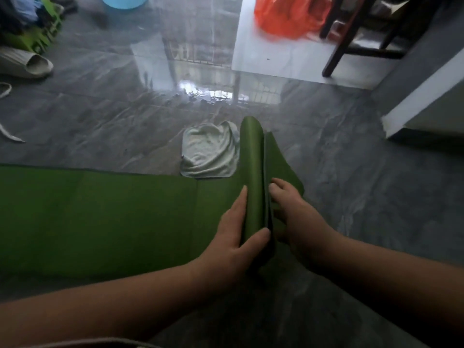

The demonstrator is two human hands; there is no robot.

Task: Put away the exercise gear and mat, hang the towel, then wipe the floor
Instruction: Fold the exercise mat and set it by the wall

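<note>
Reaching in from the near edge, both bare forearms meet at the rolled end of a green exercise mat [100, 217] that lies flat on the grey tiled floor [351, 197] and stretches away to the left. The left hand [233, 237] cups the left side of the roll [253, 172], its fingers [237, 204] laid together along the curve and the thumb pressed across the near end. The right hand [293, 212] sits just beside it on the right, its fingers curled together and clamped on the loose green flap that sticks out from the roll. The roll stands up off the floor and runs away from the person, its far end rounded.

Just beyond the mat's far edge, touching the left side of the roll, a crumpled pale towel [211, 151] lies on the floor. Farther out, the glossy tiles reflect a bright window grille. At far left sit a pale slipper [27, 65] and a green crate [42, 33] holding dark clothes, with a blue basin [123, 1] at the top edge. At far right an orange plastic bag [288, 16] rests on a white patch of floor beside the dark legs of a chair [346, 38].
</note>
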